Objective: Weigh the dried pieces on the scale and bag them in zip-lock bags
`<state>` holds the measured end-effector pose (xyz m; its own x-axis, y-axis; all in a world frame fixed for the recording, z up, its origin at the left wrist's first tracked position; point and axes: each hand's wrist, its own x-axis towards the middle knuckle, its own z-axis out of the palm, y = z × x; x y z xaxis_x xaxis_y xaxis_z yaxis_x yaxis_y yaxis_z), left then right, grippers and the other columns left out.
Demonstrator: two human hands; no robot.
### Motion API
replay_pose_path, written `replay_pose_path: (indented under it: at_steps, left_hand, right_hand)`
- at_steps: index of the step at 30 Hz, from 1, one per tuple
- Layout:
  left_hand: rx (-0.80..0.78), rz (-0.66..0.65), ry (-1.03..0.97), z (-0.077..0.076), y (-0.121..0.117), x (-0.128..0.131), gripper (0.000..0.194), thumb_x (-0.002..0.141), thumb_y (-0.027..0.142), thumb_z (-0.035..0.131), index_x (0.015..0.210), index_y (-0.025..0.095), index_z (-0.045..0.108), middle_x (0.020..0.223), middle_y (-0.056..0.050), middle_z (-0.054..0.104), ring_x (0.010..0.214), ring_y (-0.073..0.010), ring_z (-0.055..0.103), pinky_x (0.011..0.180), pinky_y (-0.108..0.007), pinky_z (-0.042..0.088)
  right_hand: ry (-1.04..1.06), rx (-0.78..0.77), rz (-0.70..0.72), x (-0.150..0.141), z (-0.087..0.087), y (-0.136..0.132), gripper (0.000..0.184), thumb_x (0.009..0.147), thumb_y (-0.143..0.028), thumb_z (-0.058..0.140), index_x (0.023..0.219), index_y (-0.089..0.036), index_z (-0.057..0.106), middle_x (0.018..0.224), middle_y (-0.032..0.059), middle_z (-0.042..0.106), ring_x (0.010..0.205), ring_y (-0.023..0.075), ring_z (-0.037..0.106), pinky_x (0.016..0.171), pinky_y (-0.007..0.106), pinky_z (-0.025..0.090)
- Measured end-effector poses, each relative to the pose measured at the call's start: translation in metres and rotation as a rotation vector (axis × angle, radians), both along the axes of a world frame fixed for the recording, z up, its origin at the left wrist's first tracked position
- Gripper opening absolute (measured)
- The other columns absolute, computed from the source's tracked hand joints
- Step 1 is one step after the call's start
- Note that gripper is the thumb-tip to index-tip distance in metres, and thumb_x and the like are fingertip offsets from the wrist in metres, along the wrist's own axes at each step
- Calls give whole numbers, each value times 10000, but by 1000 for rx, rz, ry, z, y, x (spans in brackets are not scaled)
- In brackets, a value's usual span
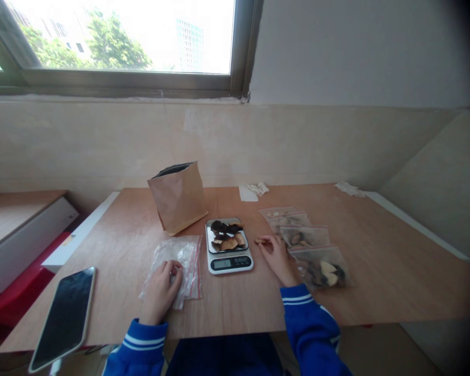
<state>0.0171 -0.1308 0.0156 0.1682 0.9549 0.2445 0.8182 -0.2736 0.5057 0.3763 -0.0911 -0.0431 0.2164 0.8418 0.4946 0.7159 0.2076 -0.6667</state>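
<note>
My left hand (160,290) lies on a pile of clear zip bags (188,256), its fingers curled toward the thumb; what is between them, if anything, I cannot make out. Right of it stands a white digital kitchen scale (248,263) with pieces of dried mushroom (227,243), dark and pale, on its plate. The small display is lit, but its figures are hard to read. Just beside the scale, my right hand (277,258) pinches a small brown piece (259,241), apparently dried mushroom, between thumb and fingertips, near the table surface.
Several filled zip bags (325,269) overlap right of my right hand. An upright brown paper bag (178,201), open at the top, stands behind the empty bags. A phone (66,313) lies at the left edge. Crumpled tissue (259,188) and white paper sit at the back.
</note>
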Motion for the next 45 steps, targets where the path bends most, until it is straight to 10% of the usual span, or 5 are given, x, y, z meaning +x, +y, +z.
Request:
replay_pose_path:
  at_steps: [18, 24, 31, 37, 45]
  left_hand:
    - [51, 6, 72, 5, -4, 3, 210, 870, 382, 457, 852, 233, 603, 745, -4, 595, 737, -187, 580, 702, -331, 429]
    - [349, 249, -247, 6, -15, 13, 172, 847, 373, 503, 809, 206, 518, 626, 21, 548, 570, -147, 552, 587, -284, 458]
    - [316, -16, -540, 23, -33, 53, 141, 899, 310, 457, 978, 195, 483, 689, 5, 607, 529, -109, 573, 515, -231, 484]
    - [314, 77, -679, 33, -33, 58, 182, 878, 358, 520, 960, 197, 502, 718, -11, 600, 589, -119, 591, 545, -241, 499]
    - [472, 295, -1017, 54, -25, 63, 220, 869, 401, 540, 895, 192, 477, 522, 71, 485, 441, -68, 423, 433, -168, 349]
  right_hand:
    - [1, 110, -90, -4, 14, -13, 213, 887, -239, 405, 981, -204, 593, 983, 95, 557, 974, 244, 553, 884, 441, 465]
    - [101, 100, 113, -58, 52, -39, 211, 932, -291, 399, 968, -206, 588, 903, 70, 581, 808, 196, 555, 741, 336, 477]
    - [259, -155, 542, -151, 108, -70, 281, 959, -395, 386, 917, -196, 580, 839, 24, 618, 734, 147, 551, 722, 272, 437]
    - [399, -223, 621, -145, 128, -74, 394, 974, -456, 301, 784, -199, 531, 729, 1, 562, 667, 130, 522, 635, 243, 390]
    - [461, -303, 510, -126, 114, -65, 348, 879, -481, 506, 679, -196, 513, 619, -23, 549, 607, 129, 518, 606, 240, 400]
